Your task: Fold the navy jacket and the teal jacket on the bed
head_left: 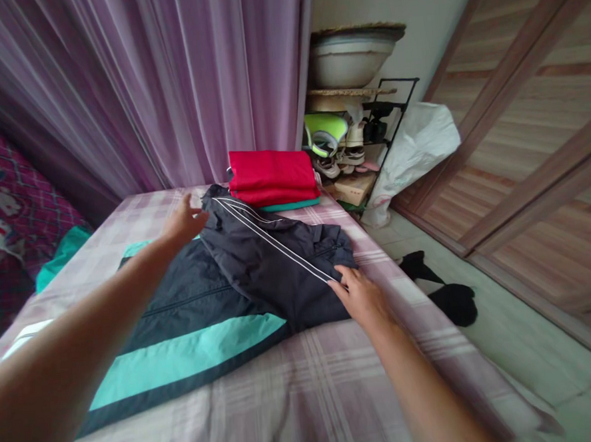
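A dark garment with white piping and a black zip lies spread on the bed, partly folded over itself. Teal panels run along its lower left part; whether this is one garment or two overlapping, I cannot tell. My left hand is at the far end of the dark cloth, fingers apart, holding nothing that shows. At the near right edge, my right hand pinches the cloth by the piping between thumb and fingers. Just beyond the garment sits a folded red cloth on top of a teal one.
A plaid sheet covers the bed, with a purple curtain behind. Right of the bed stand a shoe rack, a white basin and a white plastic bag. Black cloth items lie on the floor by the wooden wardrobe.
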Motion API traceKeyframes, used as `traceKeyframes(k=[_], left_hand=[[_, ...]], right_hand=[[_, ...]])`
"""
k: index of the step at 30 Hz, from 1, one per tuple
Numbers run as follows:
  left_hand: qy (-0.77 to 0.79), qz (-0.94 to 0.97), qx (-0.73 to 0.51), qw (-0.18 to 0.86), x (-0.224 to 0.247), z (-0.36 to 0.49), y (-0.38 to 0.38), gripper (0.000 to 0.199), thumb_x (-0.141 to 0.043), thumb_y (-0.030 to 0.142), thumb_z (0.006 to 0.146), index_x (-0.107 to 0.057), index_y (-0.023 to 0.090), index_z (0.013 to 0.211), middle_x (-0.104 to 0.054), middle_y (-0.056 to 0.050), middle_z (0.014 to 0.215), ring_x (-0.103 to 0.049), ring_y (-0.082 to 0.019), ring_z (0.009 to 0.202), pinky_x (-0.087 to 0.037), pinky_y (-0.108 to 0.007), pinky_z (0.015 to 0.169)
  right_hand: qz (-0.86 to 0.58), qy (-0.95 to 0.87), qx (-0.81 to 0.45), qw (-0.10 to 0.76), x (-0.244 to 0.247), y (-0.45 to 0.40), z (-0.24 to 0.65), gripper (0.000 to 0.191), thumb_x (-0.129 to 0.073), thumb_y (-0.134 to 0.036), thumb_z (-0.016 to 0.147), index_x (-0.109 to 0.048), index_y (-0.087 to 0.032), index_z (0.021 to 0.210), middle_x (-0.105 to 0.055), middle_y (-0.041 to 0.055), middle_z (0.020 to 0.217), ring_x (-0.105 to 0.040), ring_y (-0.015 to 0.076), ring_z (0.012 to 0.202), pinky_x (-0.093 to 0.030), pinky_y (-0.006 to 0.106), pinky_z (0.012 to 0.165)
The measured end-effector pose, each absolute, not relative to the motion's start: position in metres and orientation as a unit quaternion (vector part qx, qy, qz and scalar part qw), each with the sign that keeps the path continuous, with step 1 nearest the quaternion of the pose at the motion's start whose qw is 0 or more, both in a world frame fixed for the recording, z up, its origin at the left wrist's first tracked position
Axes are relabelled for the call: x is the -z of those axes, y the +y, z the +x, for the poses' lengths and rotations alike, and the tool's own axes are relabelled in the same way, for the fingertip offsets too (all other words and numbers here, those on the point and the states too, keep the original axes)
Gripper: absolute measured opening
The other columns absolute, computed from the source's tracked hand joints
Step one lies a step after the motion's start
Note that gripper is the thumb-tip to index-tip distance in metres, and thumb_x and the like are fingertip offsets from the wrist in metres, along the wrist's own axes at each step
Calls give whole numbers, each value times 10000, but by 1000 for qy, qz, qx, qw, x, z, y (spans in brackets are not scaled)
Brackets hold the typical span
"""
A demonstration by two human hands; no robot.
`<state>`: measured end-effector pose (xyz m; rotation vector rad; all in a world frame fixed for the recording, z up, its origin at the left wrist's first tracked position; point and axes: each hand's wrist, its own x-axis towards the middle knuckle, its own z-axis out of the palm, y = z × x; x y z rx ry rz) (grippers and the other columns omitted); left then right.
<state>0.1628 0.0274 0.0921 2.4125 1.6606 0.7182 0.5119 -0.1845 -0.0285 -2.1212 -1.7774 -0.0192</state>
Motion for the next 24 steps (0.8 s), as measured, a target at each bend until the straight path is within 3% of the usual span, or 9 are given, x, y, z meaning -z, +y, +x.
traceKeyframes(k=[2,4,7,9,14,18,24], left_hand=[[550,800,-229,70,-67,180,-20,629,-431,547,966,-471,120,1425,-685,-120,1277,-696,-228,1036,-555,-428,901],[453,869,-177,87,-44,199,-76,491,-461,478,965,-577,195,1348,-647,-101,1356,-630,-238,1203,-500,-413,1032],[349,924,-138,70,-15,221,-148,461,-418,489,988,-558,300,1384,-562,-46,1465,-454,-276,1401,-337,-540,1172],[339,932,-115,54,2,228,-174,515,-421,515,983,-498,299,1443,-497,-57,1522,-395,-301,1439,-282,-582,1189],[344,933,-98,26,28,226,-181,633,-461,556,955,-411,251,1508,-401,-109,1582,-340,-322,1466,-254,-578,1197],[340,933,-111,31,31,225,-179,600,-430,553,969,-441,255,1489,-452,-98,1551,-369,-317,1448,-245,-583,1197],[341,930,-129,46,31,228,-182,573,-435,557,964,-500,253,1446,-514,-102,1501,-410,-316,1417,-261,-596,1182]], right_hand=[[-753,-631,27,184,28,-185,512,345,-533,-413,947,-657,-245,1222,-729,64,1019,-681,201,830,-426,278,608],[-745,-634,50,202,24,-187,512,316,-519,-399,960,-686,-237,1174,-729,65,1011,-680,198,822,-436,279,625],[-719,-639,96,257,12,-192,503,342,-442,-361,996,-712,-199,1131,-733,93,1056,-680,216,926,-477,295,755],[-679,-671,112,277,4,-197,486,392,-389,-352,1015,-699,-178,1181,-719,116,1158,-658,227,1049,-472,323,893],[-578,-800,32,156,8,-207,443,495,-369,-407,1024,-521,-189,1441,-510,103,1502,-420,243,1406,-263,458,1180],[-614,-786,-22,67,19,-212,457,542,-352,-426,1022,-437,-186,1500,-400,99,1574,-328,236,1468,-184,511,1212],[-626,-778,-28,56,17,-216,476,531,-326,-384,1022,-431,-190,1504,-389,81,1582,-305,206,1480,-185,487,1220]])
